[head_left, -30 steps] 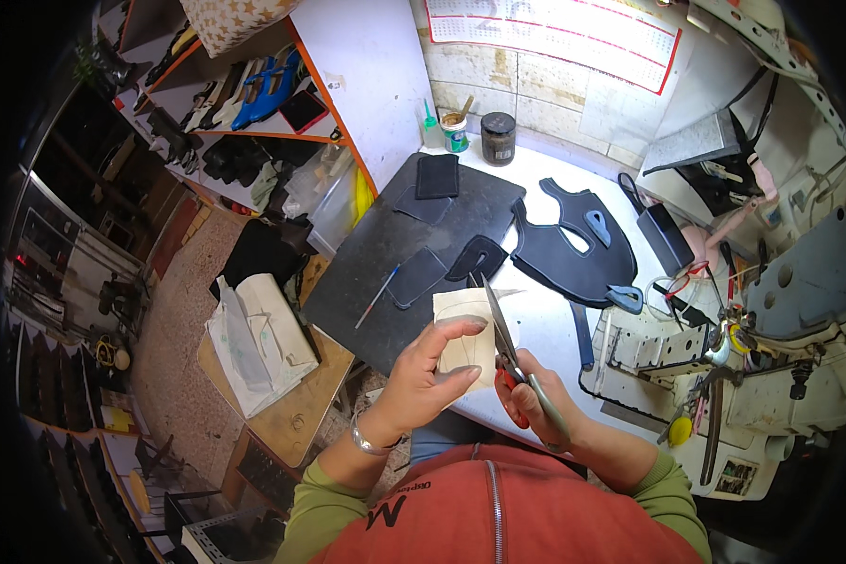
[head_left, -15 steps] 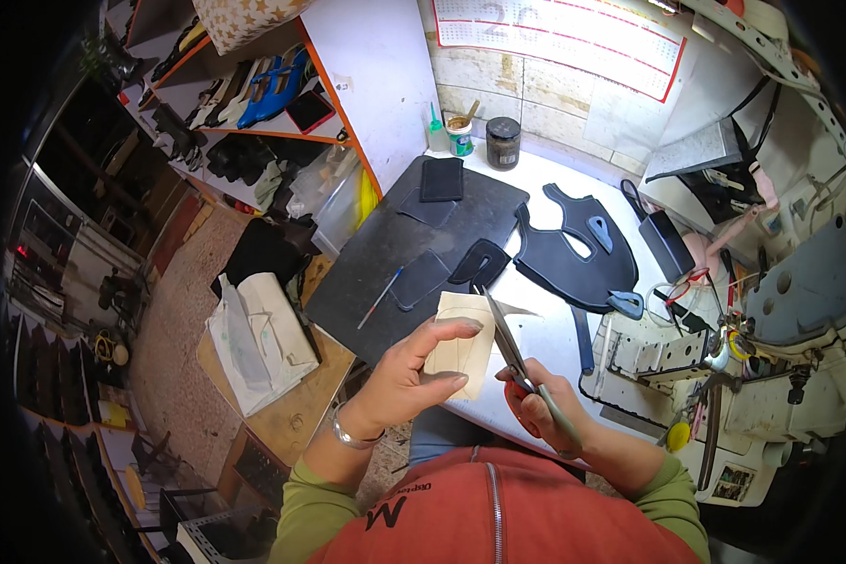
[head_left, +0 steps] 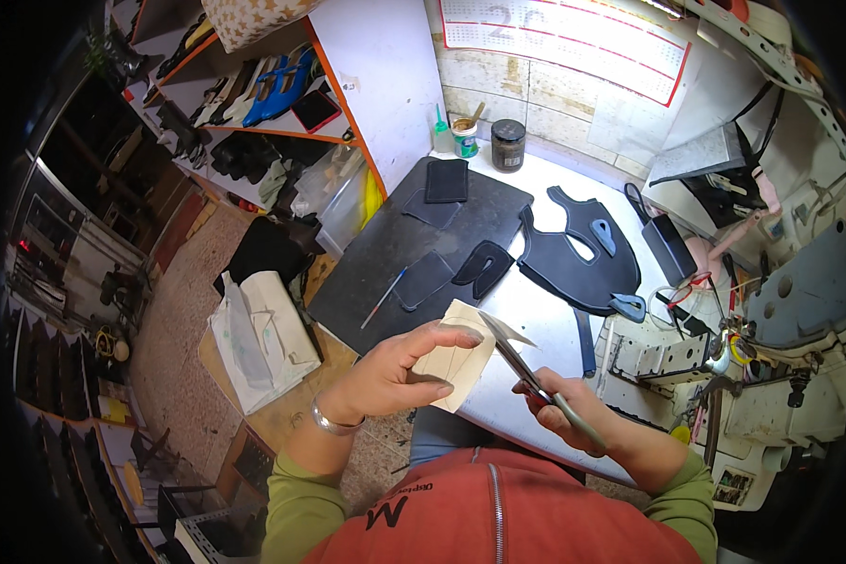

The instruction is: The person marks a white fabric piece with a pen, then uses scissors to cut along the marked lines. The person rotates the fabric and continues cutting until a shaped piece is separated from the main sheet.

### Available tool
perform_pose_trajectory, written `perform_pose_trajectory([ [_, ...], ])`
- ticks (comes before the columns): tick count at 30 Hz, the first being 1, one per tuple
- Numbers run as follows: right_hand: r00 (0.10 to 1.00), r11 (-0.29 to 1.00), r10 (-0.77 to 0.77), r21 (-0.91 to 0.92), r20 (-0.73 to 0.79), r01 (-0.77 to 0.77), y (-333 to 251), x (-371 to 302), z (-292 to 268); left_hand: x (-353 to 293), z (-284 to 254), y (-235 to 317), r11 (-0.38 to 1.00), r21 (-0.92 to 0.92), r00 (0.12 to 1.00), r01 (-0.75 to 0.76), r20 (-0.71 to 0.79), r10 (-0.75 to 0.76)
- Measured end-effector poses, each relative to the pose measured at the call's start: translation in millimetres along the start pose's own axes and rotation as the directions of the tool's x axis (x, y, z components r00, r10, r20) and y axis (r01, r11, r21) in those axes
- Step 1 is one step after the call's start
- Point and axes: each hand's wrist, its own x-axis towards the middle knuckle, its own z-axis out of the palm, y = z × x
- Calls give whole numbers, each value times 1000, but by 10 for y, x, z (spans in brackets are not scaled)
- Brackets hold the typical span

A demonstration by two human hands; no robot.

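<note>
My left hand (head_left: 383, 378) pinches a cream piece of card or thin leather (head_left: 453, 365) between thumb and fingers. Thin drawn lines run across its face. In my right hand (head_left: 573, 411) is a pair of scissors (head_left: 514, 361), its handles wrapped by my fingers. The blades point up and away from me along the piece's right edge, where they look nearly closed. A pale pointed sliver (head_left: 506, 331) shows just beyond the blades; whether it is still joined to the piece I cannot tell.
A dark cutting mat (head_left: 348, 299) carries black fabric pieces (head_left: 485, 268) and a pen (head_left: 383, 298). Right of it lies a larger black cut-out (head_left: 578, 258) on the white table. Jars (head_left: 508, 146) stand by the wall; a sewing machine (head_left: 780, 376) is at the right.
The cream piece has tilted to the right in my left hand, and its upper right corner now looks trimmed. My right hand has moved slightly right and the scissors lean more.
</note>
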Motion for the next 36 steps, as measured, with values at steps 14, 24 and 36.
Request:
perform_pose_trajectory([
  [14, 996, 990, -45, -132, 77, 55, -77, -37, -144, -4, -225, -11, 993, 92, 983, -78, 172, 61],
  [24, 996, 987, -6, -162, 92, 21, -80, -55, -163, -9, -282, 32, 997, 7, 969, 78, 233, -77],
  [36, 994, 978, 67, 205, -91, -47, 154, 78, 262, -27, -124, -727, 411, -814, 912, -410, -375, 168],
])
